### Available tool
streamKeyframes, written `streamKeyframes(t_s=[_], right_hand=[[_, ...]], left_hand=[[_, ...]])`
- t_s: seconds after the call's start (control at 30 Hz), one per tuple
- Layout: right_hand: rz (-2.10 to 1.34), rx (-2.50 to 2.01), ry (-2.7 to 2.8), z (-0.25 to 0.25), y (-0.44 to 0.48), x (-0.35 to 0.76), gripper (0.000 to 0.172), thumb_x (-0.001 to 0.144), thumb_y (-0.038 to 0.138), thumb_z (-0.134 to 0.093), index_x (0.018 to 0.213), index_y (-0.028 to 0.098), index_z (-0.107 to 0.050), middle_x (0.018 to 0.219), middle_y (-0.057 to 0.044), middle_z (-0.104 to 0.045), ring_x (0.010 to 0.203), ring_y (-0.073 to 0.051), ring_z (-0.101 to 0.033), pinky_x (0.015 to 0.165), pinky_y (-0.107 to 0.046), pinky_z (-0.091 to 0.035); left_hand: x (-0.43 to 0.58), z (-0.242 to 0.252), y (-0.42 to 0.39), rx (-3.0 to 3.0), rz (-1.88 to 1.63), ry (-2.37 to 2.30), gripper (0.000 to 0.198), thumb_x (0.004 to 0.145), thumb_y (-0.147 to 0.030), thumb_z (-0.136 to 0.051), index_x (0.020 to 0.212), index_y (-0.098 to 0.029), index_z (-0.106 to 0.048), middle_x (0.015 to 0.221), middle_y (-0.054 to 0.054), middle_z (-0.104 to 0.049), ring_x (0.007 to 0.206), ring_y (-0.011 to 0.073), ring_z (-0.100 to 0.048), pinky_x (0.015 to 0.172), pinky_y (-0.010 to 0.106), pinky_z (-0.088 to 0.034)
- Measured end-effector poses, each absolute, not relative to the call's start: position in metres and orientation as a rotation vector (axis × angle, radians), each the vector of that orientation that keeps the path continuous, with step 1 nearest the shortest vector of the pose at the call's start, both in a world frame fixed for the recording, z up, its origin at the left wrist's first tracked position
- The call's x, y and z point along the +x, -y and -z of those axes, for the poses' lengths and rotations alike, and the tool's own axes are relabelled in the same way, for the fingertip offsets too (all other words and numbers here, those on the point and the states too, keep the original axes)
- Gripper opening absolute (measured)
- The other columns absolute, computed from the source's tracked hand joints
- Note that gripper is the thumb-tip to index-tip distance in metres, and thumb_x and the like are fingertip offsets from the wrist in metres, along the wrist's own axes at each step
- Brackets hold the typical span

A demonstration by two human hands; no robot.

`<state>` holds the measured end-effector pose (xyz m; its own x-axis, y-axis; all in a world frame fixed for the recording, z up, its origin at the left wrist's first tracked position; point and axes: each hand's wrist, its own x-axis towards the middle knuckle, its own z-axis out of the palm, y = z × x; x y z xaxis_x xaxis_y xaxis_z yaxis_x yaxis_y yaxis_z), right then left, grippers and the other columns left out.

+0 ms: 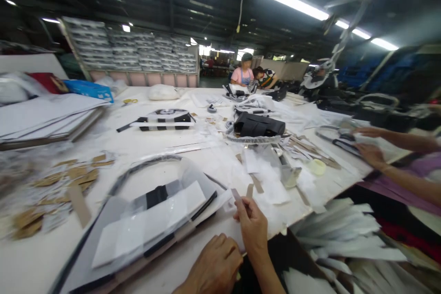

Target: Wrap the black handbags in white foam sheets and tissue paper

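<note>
A handbag (160, 196) with a long dark handle (138, 167) lies at the front of the table, covered by clear film and a white sheet (151, 225). My right hand (254, 225) is just past its right end, thumb and fingers pinching a small greyish strip (236, 194). Its tip points up and left, near a white flap at the bag's end. My left hand (217, 262) is at the table's front edge, below the bag's right end. Its fingers are curled closed, and what they hold, if anything, is hidden.
Brown card scraps (74, 177) lie at the left, behind them a stack of white sheets (44, 115). A tape dispenser (289, 172) stands beyond my right hand. More bags (260, 124) lie farther back. A co-worker's hands (370, 147) handle another bag at the right. White strips (347, 229) fill the lower right.
</note>
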<state>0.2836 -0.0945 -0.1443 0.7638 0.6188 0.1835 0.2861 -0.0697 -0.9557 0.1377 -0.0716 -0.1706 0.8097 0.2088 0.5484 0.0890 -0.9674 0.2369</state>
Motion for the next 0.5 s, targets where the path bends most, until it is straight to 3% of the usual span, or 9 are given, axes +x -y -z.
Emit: streamKeyframes(t_s=[0.3, 0.5], right_hand=[[-0.353, -1.736, 0.733, 0.149, 0.095, 0.29, 0.055, 0.073, 0.071, -0.063, 0.09, 0.019, -0.072, 0.059, -0.002, -0.068, 0.056, -0.02, -0.064, 0.058, -0.028, -0.05], [-0.273, -1.634, 0.45, 0.136, 0.102, 0.295, 0.053, 0.067, 0.069, -0.068, 0.084, 0.019, -0.063, 0.053, 0.002, -0.061, 0.052, -0.017, -0.057, 0.056, -0.027, -0.048]], left_hand=[[0.155, 0.194, 0.07, 2.863, -1.084, -0.282, 0.019, 0.088, -0.028, -0.066, 0.075, -0.021, -0.053, 0.072, -0.001, -0.058, 0.064, 0.0154, -0.046, 0.057, 0.032, -0.028], [0.179, 0.154, 0.075, 2.774, -0.758, -0.155, 0.016, 0.084, -0.03, -0.068, 0.079, -0.02, -0.056, 0.075, -0.001, -0.062, 0.065, 0.0153, -0.053, 0.056, 0.03, -0.033]])
